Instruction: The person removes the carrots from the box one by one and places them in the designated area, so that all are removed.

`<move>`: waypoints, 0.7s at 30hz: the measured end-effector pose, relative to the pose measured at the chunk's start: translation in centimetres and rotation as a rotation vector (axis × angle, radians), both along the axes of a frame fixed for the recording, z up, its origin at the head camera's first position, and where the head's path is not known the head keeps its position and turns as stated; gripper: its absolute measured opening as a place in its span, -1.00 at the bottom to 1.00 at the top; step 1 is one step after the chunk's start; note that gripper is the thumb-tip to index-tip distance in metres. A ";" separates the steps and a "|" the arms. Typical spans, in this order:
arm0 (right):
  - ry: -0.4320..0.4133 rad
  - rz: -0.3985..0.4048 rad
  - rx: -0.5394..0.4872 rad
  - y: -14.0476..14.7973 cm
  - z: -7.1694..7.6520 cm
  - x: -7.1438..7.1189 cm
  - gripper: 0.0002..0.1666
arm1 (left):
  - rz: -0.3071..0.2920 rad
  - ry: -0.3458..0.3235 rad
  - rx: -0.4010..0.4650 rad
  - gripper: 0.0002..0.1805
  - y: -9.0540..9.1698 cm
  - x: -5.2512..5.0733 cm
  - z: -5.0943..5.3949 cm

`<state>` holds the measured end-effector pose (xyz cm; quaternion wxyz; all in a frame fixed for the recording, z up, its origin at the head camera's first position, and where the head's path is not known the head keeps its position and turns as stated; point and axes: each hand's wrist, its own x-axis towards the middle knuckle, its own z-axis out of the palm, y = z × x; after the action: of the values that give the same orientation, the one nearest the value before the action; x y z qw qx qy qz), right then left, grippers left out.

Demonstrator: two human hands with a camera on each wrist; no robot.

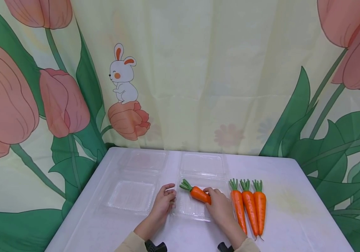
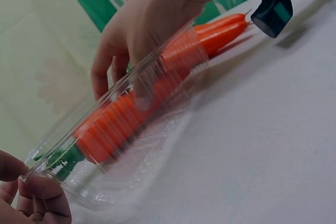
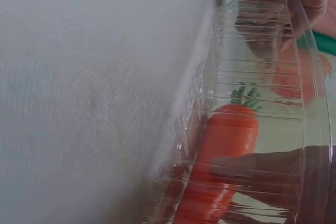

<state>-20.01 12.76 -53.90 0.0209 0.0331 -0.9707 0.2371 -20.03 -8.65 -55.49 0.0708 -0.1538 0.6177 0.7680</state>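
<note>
An orange carrot with a green top lies slantwise over the right clear plastic box, its leafy end toward the left hand. My right hand holds this carrot near its thick middle, fingers down inside the box in the left wrist view. At the box's left rim is my left hand; the left wrist view shows its thumb and fingers pinching that rim. Through the ribbed wall the carrot shows in the right wrist view. The right hand covers the carrot's tip in the head view.
Three more carrots lie side by side right of the right hand, tops pointing away. A second clear box stands on the left with its lid folded back. The right box's lid also lies open behind it on the white table.
</note>
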 end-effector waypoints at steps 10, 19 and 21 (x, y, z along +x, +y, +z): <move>0.027 0.003 0.013 -0.2 0.2 0.0 -0.55 | -0.008 0.017 0.012 -0.54 -0.1 -0.1 -0.1; 0.046 0.039 -0.025 0.1 0.3 0.1 -0.54 | -0.010 0.016 0.002 -0.54 0.0 0.0 0.1; 0.052 0.048 -0.032 0.2 0.4 0.1 -0.53 | -0.013 0.021 0.005 -0.54 0.0 0.0 0.0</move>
<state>-19.88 12.94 -53.50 0.0411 0.0619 -0.9649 0.2521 -20.01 -8.68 -55.44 0.0694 -0.1415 0.6174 0.7707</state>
